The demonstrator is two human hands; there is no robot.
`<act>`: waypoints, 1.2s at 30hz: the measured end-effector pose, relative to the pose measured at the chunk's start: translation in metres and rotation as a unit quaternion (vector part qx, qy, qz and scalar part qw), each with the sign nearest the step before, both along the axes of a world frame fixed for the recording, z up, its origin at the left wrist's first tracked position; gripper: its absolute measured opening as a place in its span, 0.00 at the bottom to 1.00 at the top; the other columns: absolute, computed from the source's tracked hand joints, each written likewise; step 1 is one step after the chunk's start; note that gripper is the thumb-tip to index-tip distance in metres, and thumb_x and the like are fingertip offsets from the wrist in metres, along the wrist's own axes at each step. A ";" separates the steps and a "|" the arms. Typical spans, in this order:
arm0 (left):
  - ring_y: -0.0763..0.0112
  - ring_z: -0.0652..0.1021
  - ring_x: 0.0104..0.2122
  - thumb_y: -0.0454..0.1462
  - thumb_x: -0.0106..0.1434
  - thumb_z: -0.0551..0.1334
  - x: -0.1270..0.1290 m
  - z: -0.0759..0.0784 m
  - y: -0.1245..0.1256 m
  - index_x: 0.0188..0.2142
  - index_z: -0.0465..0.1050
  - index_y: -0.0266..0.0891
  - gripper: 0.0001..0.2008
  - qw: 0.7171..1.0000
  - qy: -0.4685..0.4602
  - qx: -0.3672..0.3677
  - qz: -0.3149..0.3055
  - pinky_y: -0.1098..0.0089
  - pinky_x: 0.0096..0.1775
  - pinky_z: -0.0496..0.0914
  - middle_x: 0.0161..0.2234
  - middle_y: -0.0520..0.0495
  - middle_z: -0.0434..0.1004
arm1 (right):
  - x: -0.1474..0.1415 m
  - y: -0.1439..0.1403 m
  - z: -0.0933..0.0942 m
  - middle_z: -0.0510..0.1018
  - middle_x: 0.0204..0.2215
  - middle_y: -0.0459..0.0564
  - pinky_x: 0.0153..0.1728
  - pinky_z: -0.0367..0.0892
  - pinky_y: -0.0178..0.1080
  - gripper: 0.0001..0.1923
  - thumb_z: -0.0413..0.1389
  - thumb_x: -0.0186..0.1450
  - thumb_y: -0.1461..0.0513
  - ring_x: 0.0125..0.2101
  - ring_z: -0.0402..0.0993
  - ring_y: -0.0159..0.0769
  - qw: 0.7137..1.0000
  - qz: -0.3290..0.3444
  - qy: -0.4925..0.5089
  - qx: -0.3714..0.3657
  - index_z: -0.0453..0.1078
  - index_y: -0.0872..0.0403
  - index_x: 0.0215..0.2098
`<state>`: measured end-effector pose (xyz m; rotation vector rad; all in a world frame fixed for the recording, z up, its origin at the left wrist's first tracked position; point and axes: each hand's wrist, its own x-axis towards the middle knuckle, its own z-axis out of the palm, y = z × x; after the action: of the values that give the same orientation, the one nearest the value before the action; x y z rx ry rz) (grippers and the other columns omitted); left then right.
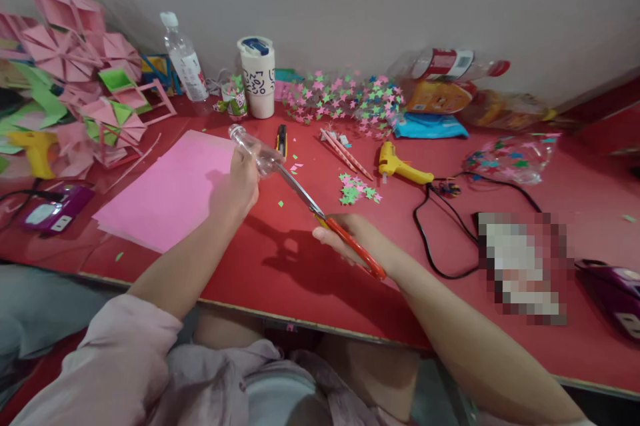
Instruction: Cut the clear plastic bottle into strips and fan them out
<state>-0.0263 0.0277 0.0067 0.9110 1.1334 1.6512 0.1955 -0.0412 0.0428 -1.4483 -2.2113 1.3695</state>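
Scissors met a clear plastic bottle over the red table (300, 259).

The left hand (239, 186) gripped the light, slippery, easily dented bottle (253, 149) mid-body; the right hand (350, 239) closed around the orange-handled scissors (330, 223), best held by the handles.

No text, brand or number can be read with certainty anywhere in the view. Dark blue looping marks, resembling figures or letters, are seen on the white cup (259, 81) at the back of the bench, but they cannot be deciphered. A label is carried by the clear water bottle (186, 58); its print is too small to be made out. A red and white label with a barcode-like patch is seen on the lying bottle (447, 64), unreadable. Print on the orange packet (437, 97) and the small green-labelled jar (235, 97) is blurred. One area on the bench is pixelated.
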 end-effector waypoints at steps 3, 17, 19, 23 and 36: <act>0.65 0.82 0.34 0.48 0.61 0.60 0.009 0.004 -0.005 0.31 0.62 0.42 0.13 0.999 -0.023 0.037 0.026 0.64 0.37 0.75 0.27 0.50 0.79 | -0.001 -0.001 -0.003 0.59 0.15 0.39 0.19 0.50 0.33 0.29 0.49 0.58 0.36 0.16 0.56 0.27 1.000 0.002 -0.017 -0.012 0.61 0.53 0.24; 0.67 0.82 0.31 0.45 0.61 0.61 0.021 -0.004 -0.008 0.33 0.61 0.42 0.11 0.998 -0.021 0.052 0.012 0.64 0.37 0.76 0.25 0.51 0.77 | -0.010 -0.004 0.004 0.60 0.15 0.40 0.19 0.51 0.33 0.30 0.49 0.56 0.34 0.17 0.57 0.27 1.000 -0.008 -0.026 -0.010 0.59 0.52 0.23; 0.67 0.81 0.31 0.43 0.61 0.61 0.021 -0.004 -0.009 0.33 0.61 0.42 0.10 0.998 -0.021 0.054 0.012 0.65 0.36 0.76 0.25 0.52 0.77 | -0.009 -0.003 0.003 0.60 0.15 0.40 0.19 0.51 0.33 0.30 0.50 0.56 0.35 0.17 0.57 0.27 1.000 -0.008 -0.026 -0.010 0.60 0.53 0.23; 0.67 0.81 0.29 0.42 0.61 0.60 0.020 -0.006 -0.008 0.34 0.61 0.42 0.09 0.997 -0.003 0.077 0.015 0.66 0.33 0.75 0.25 0.51 0.77 | -0.009 -0.003 -0.001 0.59 0.14 0.40 0.19 0.50 0.33 0.29 0.50 0.58 0.36 0.16 0.55 0.26 1.000 -0.001 -0.021 0.007 0.61 0.53 0.22; 0.70 0.77 0.24 0.46 0.62 0.58 0.014 -0.004 -0.005 0.33 0.59 0.43 0.12 0.995 0.051 0.080 0.043 0.72 0.23 0.66 0.22 0.52 0.73 | -0.014 -0.008 -0.006 0.56 0.11 0.38 0.18 0.52 0.33 0.29 0.51 0.57 0.37 0.13 0.56 0.27 0.999 -0.050 -0.005 0.008 0.57 0.51 0.20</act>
<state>-0.0118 0.0230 0.0024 1.0729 1.1346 1.8023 0.1814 -0.0488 0.0367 -1.5407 -2.1198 1.3142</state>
